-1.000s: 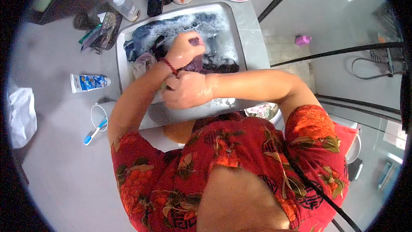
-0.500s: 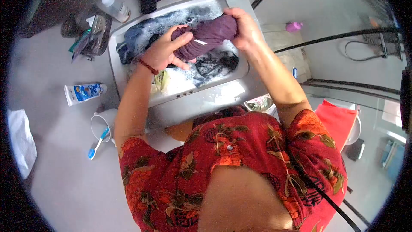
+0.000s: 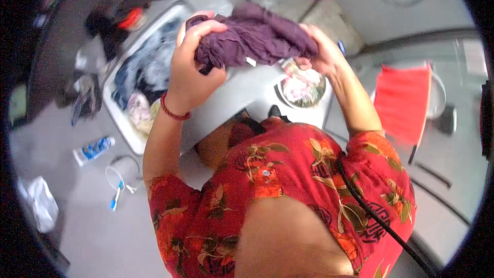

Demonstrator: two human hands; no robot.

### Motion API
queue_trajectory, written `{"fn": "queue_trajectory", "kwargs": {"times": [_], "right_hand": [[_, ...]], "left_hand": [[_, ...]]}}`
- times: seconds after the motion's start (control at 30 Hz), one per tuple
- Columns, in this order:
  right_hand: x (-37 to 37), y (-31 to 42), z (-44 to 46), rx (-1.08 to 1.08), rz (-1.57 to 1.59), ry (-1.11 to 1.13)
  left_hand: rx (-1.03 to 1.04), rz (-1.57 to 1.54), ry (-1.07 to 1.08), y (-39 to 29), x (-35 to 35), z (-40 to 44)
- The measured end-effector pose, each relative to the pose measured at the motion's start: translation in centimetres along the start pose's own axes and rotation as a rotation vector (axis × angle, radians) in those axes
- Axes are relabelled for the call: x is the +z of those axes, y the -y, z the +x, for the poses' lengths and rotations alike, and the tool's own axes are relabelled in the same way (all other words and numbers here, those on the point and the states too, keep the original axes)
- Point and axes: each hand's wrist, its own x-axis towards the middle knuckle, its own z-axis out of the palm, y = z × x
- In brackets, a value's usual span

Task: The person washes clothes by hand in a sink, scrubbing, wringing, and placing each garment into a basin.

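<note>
I have the purple cloth [image 3: 257, 38] raised, basin [image 3: 120, 127] left, bowl [image 3: 282, 93] near right — left hand's [image 3: 194, 72] fingers clamped on one end, right hand's [image 3: 325, 56] on the other, probably so its middle doesn't sag.

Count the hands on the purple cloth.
2: the left hand grips one end of the purple cloth, the right hand the other. Some fingers are hidden behind it.
</note>
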Motion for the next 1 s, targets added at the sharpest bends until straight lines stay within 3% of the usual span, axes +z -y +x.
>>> {"fn": "queue_trajectory", "kwargs": {"times": [0.03,0.1,0.13,0.2,0.23,0.3,0.33,0.37,0.43,0.47,0.5,0.53,0.6,0.63,0.73,0.9,0.97,1.0], "right_hand": [[-3.7,-0.3,-1.0,0.115,0.066,0.155],[-5.3,-1.5,-3.9,0.011,0.064,-0.318],[-6.4,-1.6,-5.3,0.027,0.066,-0.366],[-9.4,-2.9,-8.3,-0.273,0.064,-0.268],[-10.9,-3.4,-9.9,-0.394,0.086,-0.192],[-12.6,-4.3,-12.6,-0.439,-0.062,-0.210],[-13.1,-4.0,-14.2,-0.335,-0.160,-0.158],[-13.8,-4.4,-15.3,-0.266,-0.153,-0.213],[-16.5,-5.5,-17.1,-0.123,0.087,-0.228],[-18.1,-6.3,-17.6,-0.083,0.215,-0.324],[-19.6,-7.6,-17.8,-0.086,0.224,-0.332],[-21.3,-9.0,-17.8,-0.155,0.271,-0.470],[-21.4,-9.3,-18.8,-0.233,0.300,-0.729],[-22.5,-10.2,-19.1,-0.237,0.306,-0.734],[-25.6,-13.2,-19.0,-0.353,0.317,-0.806],[-28.4,-15.4,-17.1,-0.350,0.378,-0.837],[-28.1,-15.3,-15.9,-0.051,-0.048,-1.134],[-27.5,-15.0,-15.1,0.112,-0.165,-1.174]], "left_hand": [[0.175,0.081,0.139,-1.3,1.2,1.2],[0.266,0.015,0.196,-2.9,6.1,2.5],[0.281,-0.016,0.219,-3.2,8.4,2.9],[0.209,-0.135,0.264,-3.0,13.1,3.3],[0.116,-0.224,0.240,-3.2,15.1,3.4],[-0.194,-0.284,0.265,-3.6,18.6,3.4],[-0.516,-0.728,0.300,-3.2,20.8,3.2],[-0.774,-0.918,0.202,-4.4,22.6,3.6],[-0.912,-1.045,0.422,-1.8,26.0,3.1],[-0.943,-0.867,0.393,-2.9,27.3,3.2],[-0.921,-0.692,0.525,-2.3,28.3,3.1],[-0.735,-0.566,0.509,0.2,31.0,1.4],[-0.591,-0.459,0.551,1.3,33.9,-0.1],[-0.280,-0.318,0.609,2.0,35.0,-0.5],[-0.430,-0.321,0.672,0.9,37.6,-1.8],[-0.333,-0.078,0.666,2.1,40.3,-3.3],[-0.569,-0.394,0.916,3.7,41.1,-3.9],[-0.646,-0.407,0.924,0.7,38.4,-3.0]]}}
